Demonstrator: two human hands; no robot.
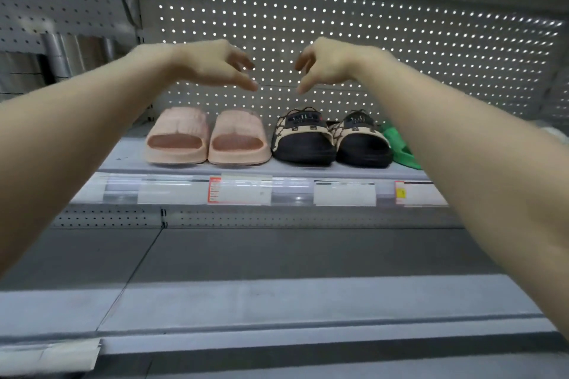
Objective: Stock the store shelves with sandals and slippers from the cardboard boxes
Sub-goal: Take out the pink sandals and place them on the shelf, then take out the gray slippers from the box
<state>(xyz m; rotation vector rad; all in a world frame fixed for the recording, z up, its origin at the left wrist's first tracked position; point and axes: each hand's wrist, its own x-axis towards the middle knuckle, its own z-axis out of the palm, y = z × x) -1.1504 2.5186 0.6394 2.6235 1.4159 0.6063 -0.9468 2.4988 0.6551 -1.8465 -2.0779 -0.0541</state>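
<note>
While both arms reach forward, the left hand [215,66] and right hand [326,63] hang loose and hold nothing, fingers drooping above the shelf [129,154]. Below them stand a pink pair of slippers [206,138], a black patterned pair [332,140] just beside it, and a green sandal [400,148] partly hidden behind the right forearm.

1. The left forearm [92,132] is bare from wrist to the picture's edge.
2. The right forearm [462,138] is bare in the same way.
3. The left grip [215,66] and right grip [326,64] are bare hands with slim, tapering fingers.
</note>
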